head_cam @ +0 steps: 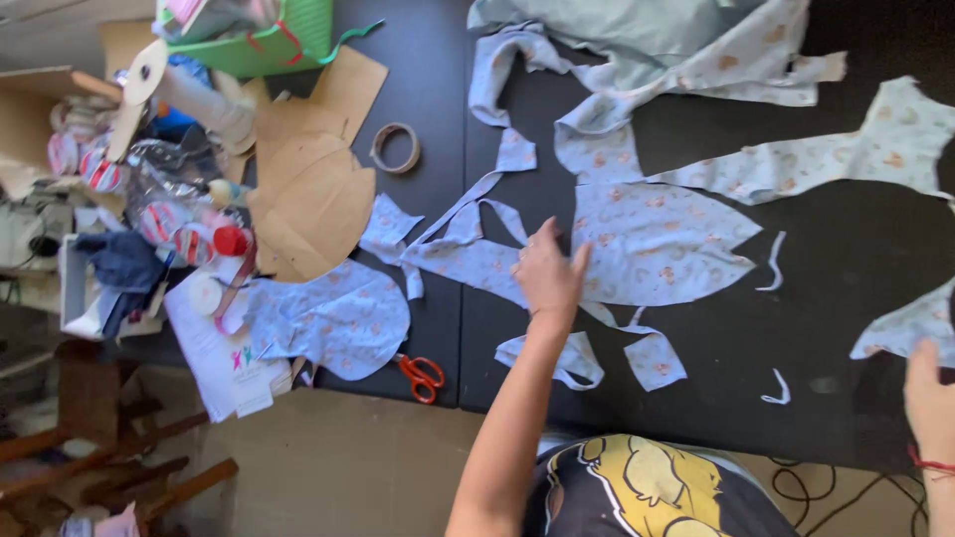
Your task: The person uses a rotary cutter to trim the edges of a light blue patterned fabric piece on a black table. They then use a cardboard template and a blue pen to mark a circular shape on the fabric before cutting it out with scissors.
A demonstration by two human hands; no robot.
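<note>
The left hand lies open and flat on the blue printed fabric pieces; the right hand rests near a fabric scrap, and its grip cannot be told.

so the left hand is flat, palm down, fingers spread, on pale blue printed fabric pieces spread over the black counter. it's pressing a strip-shaped offcut with little orange motifs, lying flat, its narrow tails running off toward 10 o'clock. touching the fingertips at 3 o'clock is the big leaf-shaped cut piece, flat and smooth, pointed end facing 3 o'clock. the right hand sits at the counter's near edge, just under another blue scrap at 12 o'clock from it
</note>
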